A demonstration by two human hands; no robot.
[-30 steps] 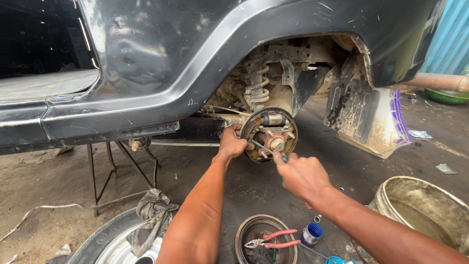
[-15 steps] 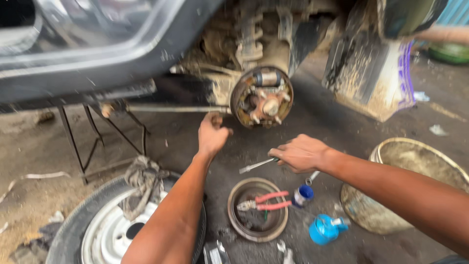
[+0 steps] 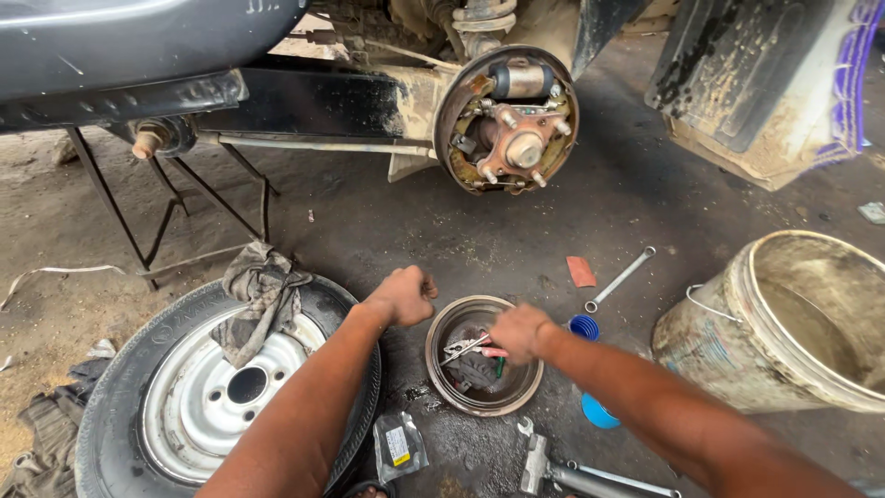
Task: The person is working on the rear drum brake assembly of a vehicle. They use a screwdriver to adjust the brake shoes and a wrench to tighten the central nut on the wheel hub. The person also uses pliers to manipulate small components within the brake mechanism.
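Observation:
My right hand (image 3: 521, 332) reaches down into a round brake drum (image 3: 442, 383) that lies open side up on the ground. Its fingers are closed on red-handled pliers (image 3: 461, 349), whose metal jaws stick out to the left. A dark rag lies in the drum under the pliers. My left hand (image 3: 403, 295) is a closed fist with nothing in it, hovering just left of the drum beside the tyre (image 3: 120, 387). Above both hands, the bare brake hub (image 3: 512, 124) with its studs and shoes hangs on the raised car's axle.
A loose wheel with a grey rag (image 3: 258, 295) on it lies at lower left. A dirty bucket (image 3: 793, 323) stands at right. A spanner (image 3: 622, 277), blue caps (image 3: 583, 326), a small packet (image 3: 398, 447) and a metal tool (image 3: 544, 466) lie around the drum. A steel stand (image 3: 166, 212) props the car.
Both hands have come away from the brake hub and down to the ground. My right hand has moved onto the pliers in the drum, and the view has tilted downward.

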